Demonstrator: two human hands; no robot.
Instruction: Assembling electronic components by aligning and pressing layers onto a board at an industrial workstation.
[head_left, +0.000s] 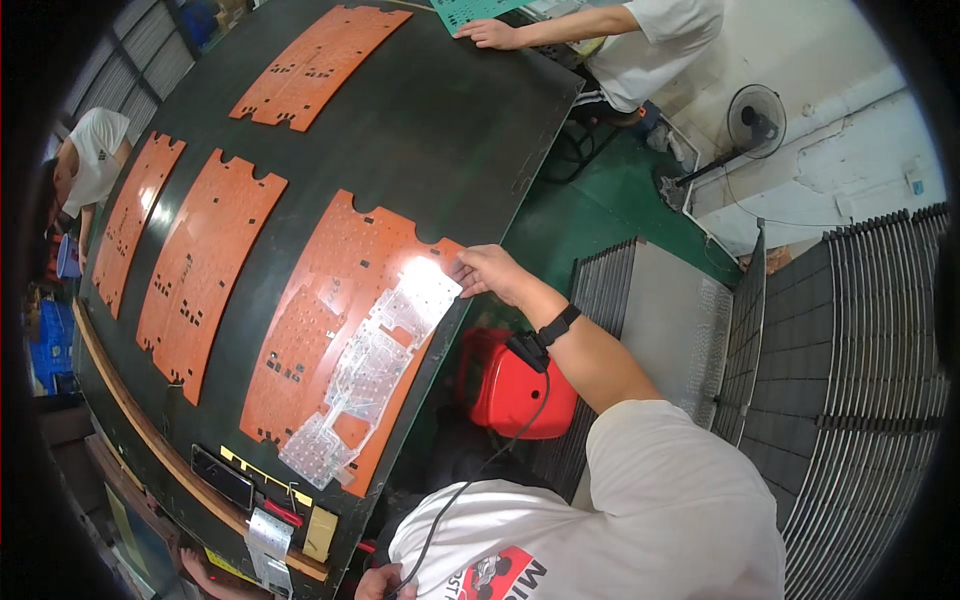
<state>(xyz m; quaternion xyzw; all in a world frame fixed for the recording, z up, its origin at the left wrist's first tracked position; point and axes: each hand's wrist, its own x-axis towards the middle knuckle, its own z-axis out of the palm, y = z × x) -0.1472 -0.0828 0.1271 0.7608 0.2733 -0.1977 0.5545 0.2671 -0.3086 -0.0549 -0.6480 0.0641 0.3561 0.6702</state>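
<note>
My right hand (486,272) pinches the upper corner of a clear film sheet with silver traces (375,365), which looks like a flexible membrane circuit. The sheet lies slanted over the right part of an orange perforated board (300,330) on the dark table, its lower end at the board's near edge. A black band with a small device sits on my right wrist. My left hand (378,582) shows only partly at the bottom edge, by my shirt, fingers curled beside a black cable (430,525); what they hold, if anything, is hidden.
More orange boards (205,265) lie across the dark table (440,130). At its near-left edge are a wooden strip (150,425), a phone (222,477) and a red-handled tool (282,512). A red stool (520,390), metal racks (870,340) and a co-worker's hand (490,34) on a green board stand around.
</note>
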